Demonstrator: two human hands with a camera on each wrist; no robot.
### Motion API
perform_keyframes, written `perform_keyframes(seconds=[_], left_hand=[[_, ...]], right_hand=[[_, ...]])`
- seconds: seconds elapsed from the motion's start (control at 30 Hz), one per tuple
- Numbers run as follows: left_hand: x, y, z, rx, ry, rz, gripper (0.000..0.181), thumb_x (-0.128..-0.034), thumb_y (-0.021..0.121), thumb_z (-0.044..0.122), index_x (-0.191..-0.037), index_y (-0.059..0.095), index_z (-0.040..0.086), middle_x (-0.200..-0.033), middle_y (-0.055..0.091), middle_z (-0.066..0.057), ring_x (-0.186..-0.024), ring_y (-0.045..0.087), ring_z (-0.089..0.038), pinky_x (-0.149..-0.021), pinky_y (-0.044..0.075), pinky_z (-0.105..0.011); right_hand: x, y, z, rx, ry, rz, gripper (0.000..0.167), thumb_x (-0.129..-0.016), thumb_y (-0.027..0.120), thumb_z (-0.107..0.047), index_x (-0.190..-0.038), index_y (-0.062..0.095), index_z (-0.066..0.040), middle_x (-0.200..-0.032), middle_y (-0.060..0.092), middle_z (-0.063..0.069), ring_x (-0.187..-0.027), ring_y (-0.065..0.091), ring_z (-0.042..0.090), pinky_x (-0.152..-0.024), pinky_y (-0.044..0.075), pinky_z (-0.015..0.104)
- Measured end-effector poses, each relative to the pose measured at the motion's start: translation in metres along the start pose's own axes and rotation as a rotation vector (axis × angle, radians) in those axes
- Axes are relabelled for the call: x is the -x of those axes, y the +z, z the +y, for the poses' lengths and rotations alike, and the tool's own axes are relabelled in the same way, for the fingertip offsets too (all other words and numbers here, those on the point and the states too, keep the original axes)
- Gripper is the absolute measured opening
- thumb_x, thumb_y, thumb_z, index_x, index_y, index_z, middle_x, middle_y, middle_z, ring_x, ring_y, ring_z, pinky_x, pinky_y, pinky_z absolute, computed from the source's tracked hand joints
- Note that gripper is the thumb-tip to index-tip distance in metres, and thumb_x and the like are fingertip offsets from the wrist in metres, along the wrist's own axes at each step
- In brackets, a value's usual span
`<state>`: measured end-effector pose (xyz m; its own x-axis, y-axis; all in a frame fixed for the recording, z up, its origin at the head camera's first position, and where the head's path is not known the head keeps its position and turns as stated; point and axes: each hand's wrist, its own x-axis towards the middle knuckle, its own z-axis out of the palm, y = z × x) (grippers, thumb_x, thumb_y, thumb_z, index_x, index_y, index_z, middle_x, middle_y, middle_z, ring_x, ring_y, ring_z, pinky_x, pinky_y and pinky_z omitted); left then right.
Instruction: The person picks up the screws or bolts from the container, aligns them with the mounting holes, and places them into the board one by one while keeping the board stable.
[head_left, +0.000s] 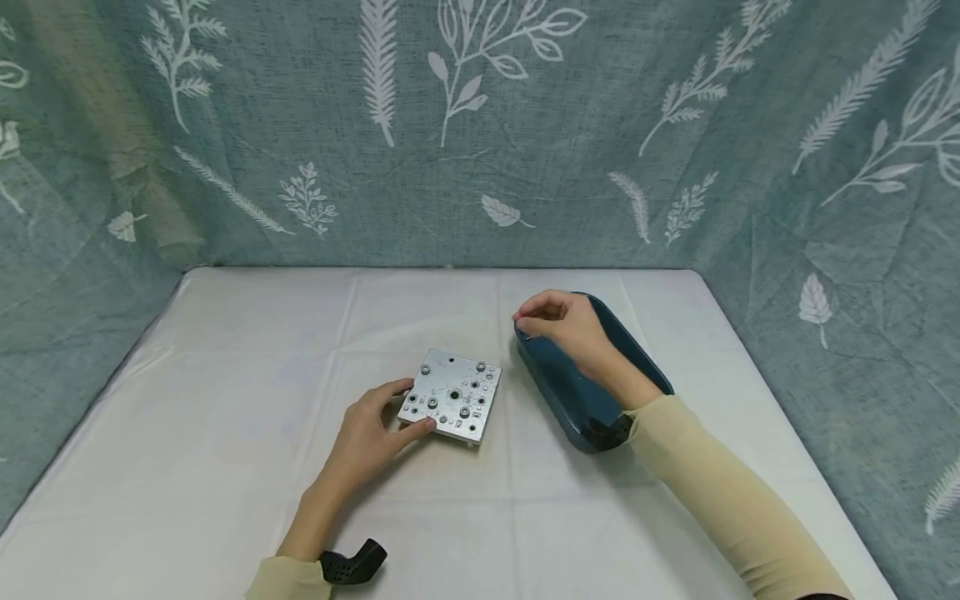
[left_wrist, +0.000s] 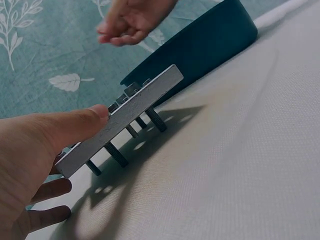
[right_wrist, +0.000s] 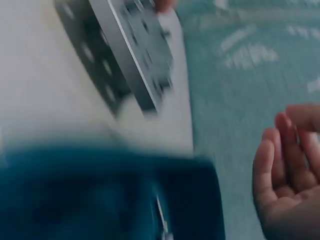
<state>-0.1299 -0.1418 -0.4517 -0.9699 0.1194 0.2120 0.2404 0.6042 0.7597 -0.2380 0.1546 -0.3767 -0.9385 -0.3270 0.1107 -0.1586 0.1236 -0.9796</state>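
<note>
Left hand (head_left: 369,433) grips plate (head_left: 454,382) (bolts (left_wrist: 116,154) beneath), right hand (head_left: 566,327) curled above tray (head_left: 557,377)

Silver plate (head_left: 448,382), blue tray (head_left: 567,392), white-leafed grey-green curtain (head_left: 420,187)

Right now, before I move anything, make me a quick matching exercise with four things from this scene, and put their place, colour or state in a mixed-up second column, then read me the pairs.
1. metal plate
2. tray
3. left hand
4. right hand

A. gripping the plate
B. dark blue
C. over the tray
D. silvery, with threaded bolts sticking out below

Pairs: 1-D, 2-B, 3-A, 4-C
</note>
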Motion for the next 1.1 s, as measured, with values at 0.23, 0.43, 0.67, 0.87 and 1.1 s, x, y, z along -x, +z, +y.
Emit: perform_keyframes(seconds=[0.23,0.43,0.67,0.87,1.1], left_hand=[[0.003,-0.001,-0.002,-0.003,-0.014,0.004,0.071,-0.0771,0.086,0.032,-0.135,0.057,0.002,-0.133,0.058,-0.015,-0.123,0.051,-0.032,-0.1,0.042,-0.048],[0.002,0.0,-0.002,0.001,-0.003,0.009,0.071,-0.0772,0.086,0.032,-0.134,0.057,0.001,-0.133,0.058,-0.015,-0.124,0.051,-0.033,-0.101,0.041,-0.048],[0.002,0.001,-0.003,0.003,-0.002,0.01,0.07,-0.077,0.086,0.031,-0.133,0.057,0.001,-0.132,0.059,-0.016,-0.124,0.051,-0.033,-0.102,0.04,-0.048],[0.003,0.001,-0.002,0.015,0.004,0.015,0.07,-0.0769,0.086,0.031,-0.133,0.057,0.001,-0.131,0.059,-0.016,-0.123,0.052,-0.033,-0.101,0.042,-0.047],[0.003,0.002,0.0,0.011,0.001,0.017,0.069,-0.0768,0.086,0.03,-0.132,0.058,0.0,-0.131,0.059,-0.016,-0.124,0.052,-0.033,-0.102,0.04,-0.048]], right_hand=[[-0.012,-0.044,0.018,0.024,0.203,0.107,0.023,-0.091,0.071,-0.005,-0.109,0.065,0.008,-0.103,0.07,0.014,-0.093,0.067,0.025,-0.091,0.047,0.053],[-0.018,-0.052,0.031,0.085,0.239,0.076,0.022,-0.091,0.069,0.002,-0.111,0.064,0.01,-0.107,0.069,0.019,-0.099,0.067,0.028,-0.09,0.049,0.051],[-0.028,-0.05,0.043,0.222,0.225,-0.002,0.021,-0.089,0.069,0.003,-0.11,0.066,0.008,-0.108,0.068,0.023,-0.092,0.069,0.026,-0.083,0.053,0.046],[-0.033,-0.047,0.051,0.234,0.226,-0.023,0.021,-0.087,0.069,0.009,-0.108,0.066,0.011,-0.105,0.068,0.024,-0.092,0.068,0.028,-0.083,0.054,0.043],[-0.034,-0.045,0.06,0.204,0.24,0.001,0.023,-0.084,0.068,0.015,-0.107,0.066,0.013,-0.104,0.068,0.025,-0.094,0.068,0.029,-0.081,0.055,0.037]])
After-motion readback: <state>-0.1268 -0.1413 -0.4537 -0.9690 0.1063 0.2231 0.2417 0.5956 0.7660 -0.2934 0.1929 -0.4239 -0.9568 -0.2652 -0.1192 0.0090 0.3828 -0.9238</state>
